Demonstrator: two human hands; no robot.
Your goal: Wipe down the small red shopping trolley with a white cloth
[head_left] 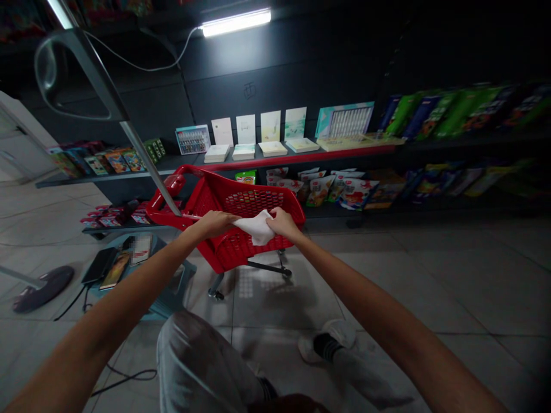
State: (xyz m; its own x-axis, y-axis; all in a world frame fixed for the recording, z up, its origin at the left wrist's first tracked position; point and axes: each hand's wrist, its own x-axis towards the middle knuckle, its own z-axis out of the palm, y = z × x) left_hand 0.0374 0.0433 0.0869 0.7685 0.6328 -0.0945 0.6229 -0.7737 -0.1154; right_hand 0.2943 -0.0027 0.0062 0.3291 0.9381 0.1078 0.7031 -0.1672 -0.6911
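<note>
A white cloth (257, 227) is stretched between my two hands, its middle hanging down in a loose fold. My left hand (218, 222) pinches its left end, and my right hand (280, 222) grips its right end with the thumb and fingers together. Whether it is fabric or tissue I cannot tell. Right behind the hands stands a red shopping cart (258, 198) with perforated plastic sides. Its handle (175, 182) is toward the left, crossed by a slanting metal pole (148, 160). From this view I cannot make out whether the cloth touches the cart's near side.
Beyond the cart, a shelf (241, 164) carries upright cards, booklets and snack packs. Bagged snacks (321, 189) fill the level below. At left, a blue-grey stool (183, 287) holds a black device (100, 265), with cables (129, 377) on the floor. A round pole base (45, 288) stands farther left.
</note>
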